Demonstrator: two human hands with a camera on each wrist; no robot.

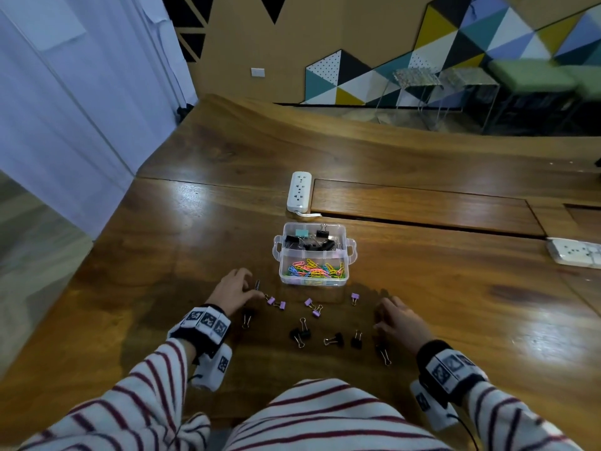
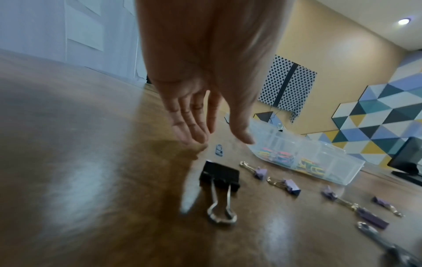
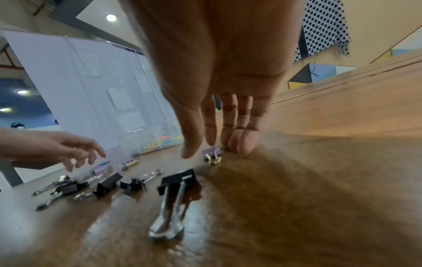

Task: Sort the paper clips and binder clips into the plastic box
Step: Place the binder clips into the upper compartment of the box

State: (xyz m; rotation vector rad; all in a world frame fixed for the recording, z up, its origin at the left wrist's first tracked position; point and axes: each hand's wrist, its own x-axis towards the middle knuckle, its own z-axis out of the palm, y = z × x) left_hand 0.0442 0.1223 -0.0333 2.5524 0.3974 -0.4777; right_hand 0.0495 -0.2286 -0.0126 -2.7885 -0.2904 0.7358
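A clear plastic box (image 1: 350, 249) stands mid-table, with black and teal binder clips in its far compartment and coloured paper clips (image 1: 314, 269) in its near one. Purple binder clips (image 1: 282, 305) and black binder clips (image 1: 300, 333) lie scattered in front of it. My left hand (image 1: 242, 285) hovers open left of the box, fingers straight (image 2: 194, 126), holding nothing. A small clip (image 2: 219, 150) stands just beyond its fingertips, and a black binder clip (image 2: 219, 176) lies under the palm. My right hand (image 1: 388, 312) is open and empty, its fingertips (image 3: 244, 144) low beside a purple binder clip (image 3: 212, 155).
A white power strip (image 1: 299, 192) lies behind the box, and another (image 1: 574, 252) sits at the right edge. The wooden table (image 1: 455, 304) drops off at the left, near a white partition. The person's striped sleeves fill the bottom of the head view.
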